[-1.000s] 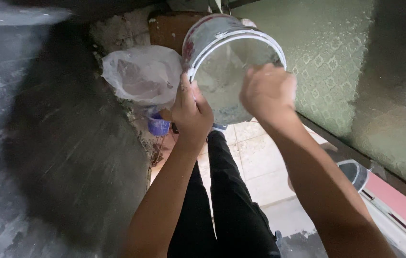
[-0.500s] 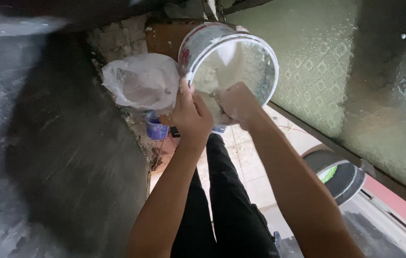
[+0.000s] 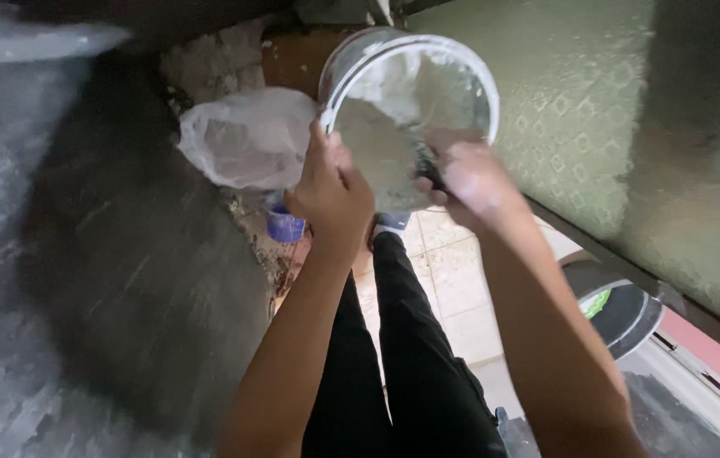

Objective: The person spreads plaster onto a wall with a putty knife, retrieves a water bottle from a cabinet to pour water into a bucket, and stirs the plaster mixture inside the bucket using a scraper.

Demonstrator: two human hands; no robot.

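- Grey, wet-looking paste heaped inside a white plastic bucket (image 3: pixel 411 93), tilted mouth toward the camera, held up at the far centre of the scene.
- Left hand (image 3: pixel 330 191) clenched on the near left rim of the bucket, fingers wrapped over the edge.
- Right hand (image 3: pixel 470 178) reaching into the bucket mouth at the near right, blurred; closed around something dark or bare, cannot tell.
- Likely heavy with that load, stiff-walled, probably slick where paste smears the rim; firmest hold probably on the rim or under the base.
- Translucent plastic bag (image 3: pixel 245 140) just left of the bucket, against the grey plastered wall (image 3: pixel 80 297).
- Small blue cup (image 3: pixel 284 225) below on the tiled floor (image 3: pixel 453 280), near black trouser legs (image 3: pixel 394 373).
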